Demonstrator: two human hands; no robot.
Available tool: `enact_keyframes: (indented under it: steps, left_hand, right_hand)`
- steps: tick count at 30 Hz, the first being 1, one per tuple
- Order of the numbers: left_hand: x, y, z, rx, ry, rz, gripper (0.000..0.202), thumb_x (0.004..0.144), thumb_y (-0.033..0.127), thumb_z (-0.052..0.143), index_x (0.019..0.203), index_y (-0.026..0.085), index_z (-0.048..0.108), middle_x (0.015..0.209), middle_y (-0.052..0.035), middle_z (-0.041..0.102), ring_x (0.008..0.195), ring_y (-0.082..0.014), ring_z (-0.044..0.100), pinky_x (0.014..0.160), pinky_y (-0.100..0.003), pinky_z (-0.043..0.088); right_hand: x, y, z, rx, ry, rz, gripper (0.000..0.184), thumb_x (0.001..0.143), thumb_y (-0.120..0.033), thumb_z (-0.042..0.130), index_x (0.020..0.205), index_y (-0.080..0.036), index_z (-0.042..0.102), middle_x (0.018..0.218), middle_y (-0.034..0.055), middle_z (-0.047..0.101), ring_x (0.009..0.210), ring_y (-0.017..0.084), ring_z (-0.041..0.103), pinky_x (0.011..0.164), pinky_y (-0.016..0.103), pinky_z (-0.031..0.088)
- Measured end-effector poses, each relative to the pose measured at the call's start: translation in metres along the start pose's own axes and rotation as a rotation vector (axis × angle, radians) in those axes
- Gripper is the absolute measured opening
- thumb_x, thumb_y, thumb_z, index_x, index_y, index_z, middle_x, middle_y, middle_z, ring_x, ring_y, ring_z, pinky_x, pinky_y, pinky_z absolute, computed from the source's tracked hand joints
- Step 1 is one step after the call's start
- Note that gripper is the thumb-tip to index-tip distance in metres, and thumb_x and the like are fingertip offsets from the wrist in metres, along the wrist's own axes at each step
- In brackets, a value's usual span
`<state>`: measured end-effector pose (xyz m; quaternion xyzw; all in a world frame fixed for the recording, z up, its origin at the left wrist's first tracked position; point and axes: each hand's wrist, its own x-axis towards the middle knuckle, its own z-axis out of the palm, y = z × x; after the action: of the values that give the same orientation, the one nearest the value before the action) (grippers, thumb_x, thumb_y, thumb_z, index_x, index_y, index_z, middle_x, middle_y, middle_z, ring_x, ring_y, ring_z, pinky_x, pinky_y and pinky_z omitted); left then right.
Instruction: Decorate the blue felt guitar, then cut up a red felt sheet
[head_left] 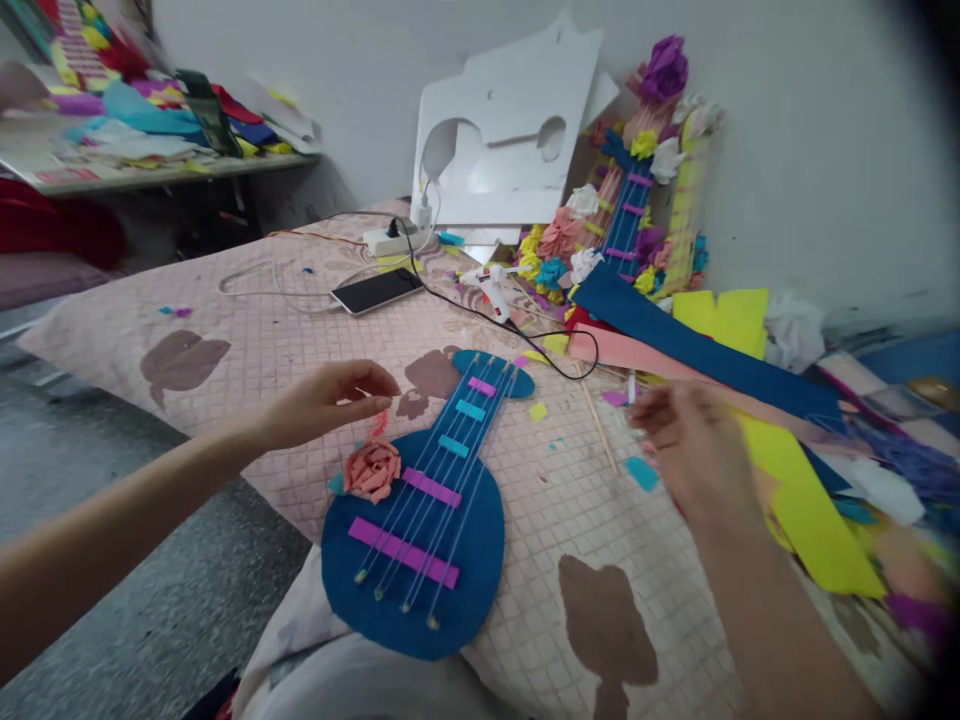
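Note:
A blue paper guitar (480, 500) lies on the table with white strings, purple and light-blue crossbars, and a salmon paper flower (373, 470) at its left side. My left hand (341, 400) hovers just above the flower, thumb and fingers slightly apart. A small curly salmon strip (379, 425) shows just below its fingertips; whether they touch is unclear. To the right, my right hand (686, 440) is over the paper scraps with its fingers curled and blurred. A small white piece (631, 386) shows by those fingertips; I cannot tell if it is held.
A white glue gun (491, 288), a phone (379, 291) and a power strip (397, 238) with cables lie toward the back. Decorated paper guitars (630, 215) lean on the wall. Blue (705, 345) and yellow (817, 510) paper strips lie right. Another table (150, 180) stands at far left.

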<state>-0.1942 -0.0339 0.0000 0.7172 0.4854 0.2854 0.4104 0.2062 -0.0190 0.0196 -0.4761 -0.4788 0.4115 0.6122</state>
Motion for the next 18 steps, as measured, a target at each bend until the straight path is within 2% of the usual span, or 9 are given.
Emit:
enact_keyframes:
  steps: [3,4,6,10,12,15,18]
  left_hand:
    - [0.016,0.007,0.014,-0.147,-0.116,-0.035,0.031,0.081,0.041,0.062,0.101,0.017,0.06,0.103,-0.0061,0.067,0.097,-0.0186,0.063,0.085,-0.033,0.051]
    - [0.023,0.008,0.019,-0.188,-0.148,-0.066,0.033,0.079,0.041,0.064,0.101,0.017,0.06,0.104,-0.0062,0.067,0.098,-0.019,0.062,0.086,-0.033,0.05]
    - [0.036,0.009,0.025,-0.249,-0.2,-0.156,0.038,0.074,0.041,0.068,0.101,0.016,0.06,0.104,-0.0061,0.067,0.097,-0.0192,0.062,0.087,-0.034,0.049]
    - [0.061,0.008,0.029,-0.411,-0.313,-0.368,0.044,0.068,0.043,0.073,0.101,0.015,0.062,0.097,-0.0061,0.068,0.089,-0.0182,0.064,0.082,-0.032,0.049]
    - [0.068,0.009,0.028,-0.476,-0.368,-0.426,0.046,0.067,0.043,0.074,0.101,0.015,0.063,0.093,-0.0061,0.069,0.085,-0.0173,0.064,0.081,-0.031,0.049]
    - [0.072,0.011,0.028,-0.479,-0.424,-0.418,0.044,0.067,0.044,0.074,0.099,0.015,0.066,0.09,-0.006,0.07,0.079,-0.0158,0.064,0.074,-0.028,0.048]
    - [0.072,0.013,0.03,-0.453,-0.432,-0.359,0.043,0.066,0.043,0.073,0.098,0.015,0.068,0.088,-0.0054,0.07,0.073,-0.0149,0.062,0.063,-0.024,0.046]
  right_hand:
    - [-0.026,0.019,0.034,-0.061,-0.345,0.317,0.023,0.079,-0.041,0.067,0.089,-0.022,0.062,0.082,0.0033,0.07,0.075,0.017,0.067,0.064,0.03,0.053]
    - [-0.034,0.024,0.045,-0.055,-0.421,0.391,0.025,0.079,-0.042,0.067,0.092,-0.021,0.061,0.089,0.0044,0.07,0.082,0.018,0.068,0.069,0.032,0.053]
    - [-0.047,0.031,0.06,0.01,-0.492,0.485,0.028,0.079,-0.043,0.068,0.094,-0.021,0.059,0.099,0.0061,0.069,0.092,0.019,0.067,0.08,0.035,0.052]
    - [-0.056,0.042,0.077,0.181,-0.459,0.574,0.027,0.076,-0.038,0.072,0.092,-0.021,0.059,0.101,0.005,0.068,0.097,0.019,0.065,0.09,0.036,0.047]
    - [-0.056,0.045,0.081,0.242,-0.427,0.6,0.027,0.074,-0.036,0.074,0.09,-0.02,0.059,0.099,0.0046,0.069,0.097,0.019,0.065,0.091,0.037,0.046]
    - [-0.056,0.044,0.086,0.295,-0.399,0.603,0.028,0.071,-0.036,0.075,0.088,-0.02,0.059,0.097,0.0049,0.069,0.096,0.019,0.065,0.093,0.037,0.045]
    - [-0.056,0.04,0.092,0.326,-0.398,0.578,0.027,0.071,-0.036,0.075,0.087,-0.021,0.06,0.098,0.0047,0.07,0.096,0.019,0.064,0.093,0.037,0.044]
